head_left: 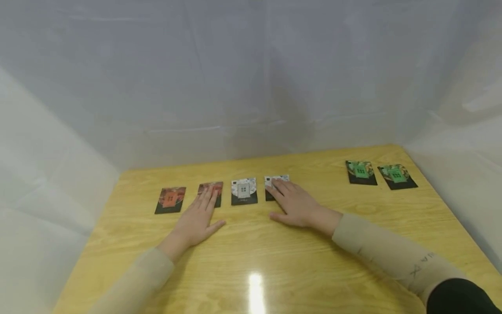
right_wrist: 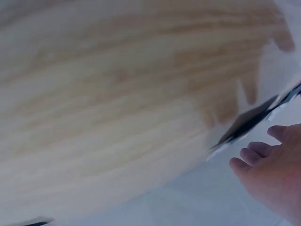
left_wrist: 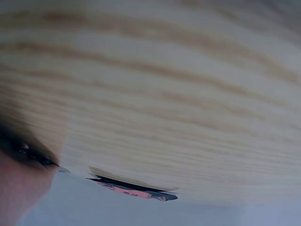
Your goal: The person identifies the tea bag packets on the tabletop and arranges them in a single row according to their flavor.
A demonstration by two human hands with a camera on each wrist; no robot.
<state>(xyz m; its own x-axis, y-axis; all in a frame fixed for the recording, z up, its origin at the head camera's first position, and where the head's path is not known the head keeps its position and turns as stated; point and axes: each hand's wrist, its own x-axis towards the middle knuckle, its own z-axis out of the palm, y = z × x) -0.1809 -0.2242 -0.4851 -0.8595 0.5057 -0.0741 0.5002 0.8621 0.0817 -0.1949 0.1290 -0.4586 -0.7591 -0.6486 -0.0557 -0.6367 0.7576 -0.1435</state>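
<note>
Flat packets with black lower parts lie in a row on the wooden table. My left hand (head_left: 196,222), fingers straight, rests over a red-and-black packet (head_left: 218,198) and covers much of it. Another red-and-black packet (head_left: 170,199) lies to its left; a packet with a pink-red label (left_wrist: 131,192) also shows in the left wrist view. My right hand (head_left: 296,203) reaches over a white-and-black packet (head_left: 269,195), its fingers extended across the upper part. In the right wrist view that hand (right_wrist: 273,169) is beside a dark packet edge (right_wrist: 249,123). Between the hands lies a second white-and-black packet (head_left: 244,191).
Two green-and-black packets (head_left: 361,172) lie at the table's far right, the outer one (head_left: 398,176) slightly turned. White sheeting (head_left: 251,87) hangs behind the table (head_left: 235,261) and along its sides. A light glare shows near the front.
</note>
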